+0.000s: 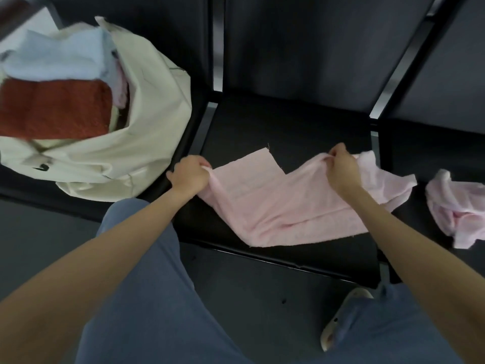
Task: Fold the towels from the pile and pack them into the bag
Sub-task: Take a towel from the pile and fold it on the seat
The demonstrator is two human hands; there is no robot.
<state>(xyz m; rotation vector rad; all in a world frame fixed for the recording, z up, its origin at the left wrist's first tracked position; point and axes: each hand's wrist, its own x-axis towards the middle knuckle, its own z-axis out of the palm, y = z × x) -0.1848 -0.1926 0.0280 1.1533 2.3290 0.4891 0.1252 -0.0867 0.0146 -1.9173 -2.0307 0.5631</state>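
- Right now I have the pink towel (pixel 278 206) lying on the black seat (pixel 288 124), and I use that seat as my landmark for everything.
- My left hand (pixel 190 174) pinches the towel's left edge, with fingers curled tight on the cloth, near the left side of the seat.
- My right hand (pixel 341 166) pinches a raised bit of the towel's top edge, toward the right side of the seat.
- I hold it in two spots, I think, so I can pull it flat and line up the edges before I fold it.
- It sits on the seat because the seat is flat and gives me room to work.
- It looks soft and fuzzy, light pink, with creases in it. One corner at the back sticks up in a point, and the right end is bunched and flops over the seat's right edge.
- Another pink towel (pixel 456 208) lies crumpled on the next seat, to the right of my seat. I guess it waits for its turn.
- To the left of the seat stands the cream bag (pixel 147 143), open at the top.
- Inside the bag I see a folded red towel (pixel 55 111) and a folded pale blue towel (pixel 52 59) behind it, so some packing looks done.
- I keep the bag close, I think, so I can drop this towel in fast.
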